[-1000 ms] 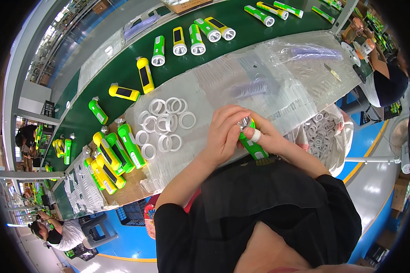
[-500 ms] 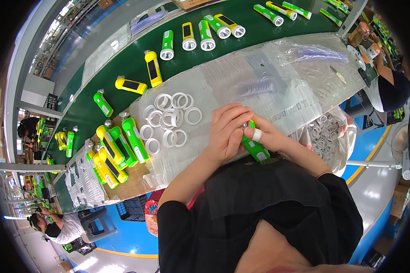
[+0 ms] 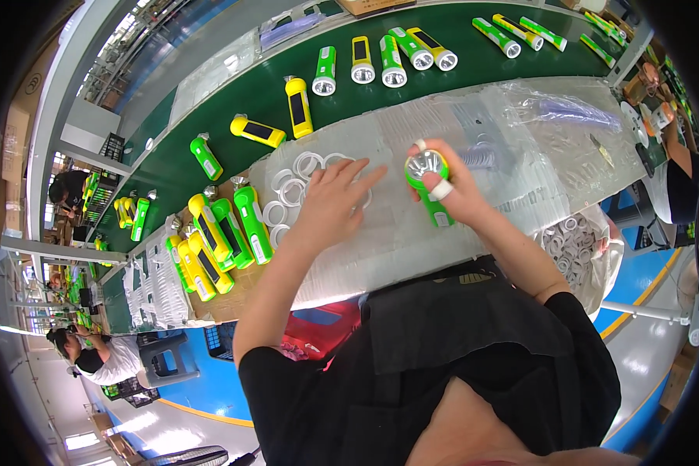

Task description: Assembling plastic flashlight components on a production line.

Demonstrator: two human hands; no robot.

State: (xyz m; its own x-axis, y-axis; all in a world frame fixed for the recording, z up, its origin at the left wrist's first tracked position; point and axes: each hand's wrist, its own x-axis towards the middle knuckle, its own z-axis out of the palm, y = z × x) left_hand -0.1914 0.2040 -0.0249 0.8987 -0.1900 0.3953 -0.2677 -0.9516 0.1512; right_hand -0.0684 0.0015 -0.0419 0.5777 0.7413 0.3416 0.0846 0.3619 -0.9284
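Green torch: the torch (image 3: 436,211) is sitting right of centre in the frame, its bright reflector (image 3: 426,165) facing up.
Right hand: the hand (image 3: 454,190) is wrapping its grip round the torch just below the head, pinching it firmly; two white bands are circling its digits.
Left hand: the hand (image 3: 332,203) is hovering left of it, its grip spread wide above the white rings (image 3: 290,182); I cannot tell whether a fingertip is touching one.
Torch handling: it is looking light and stiff, its smooth plastic probably slippery; the barrel is offering the surest hold, while the shiny bowl is probably marking easily.
Ring handling: these are seeming feather-light and a little springy, best taken by the rim.
Ring count: at least five are showing; the left hand is covering others.
Lower-left cluster: about six torches (image 3: 210,227), yellow and green, are lying together, some overlapping.
Upper-left group: two yellow torches (image 3: 298,107) and one green (image 3: 206,157) are lying on the green counter (image 3: 342,109).
Top row: five torches (image 3: 362,60) are lying near the top centre, four more (image 3: 518,31) towards the upper right.
Clear discs: a row (image 3: 481,155) is lying behind the right hand, too tightly packed for counting.
Sack: at the lower right, a sack (image 3: 607,272) is holding more rings than I can count.
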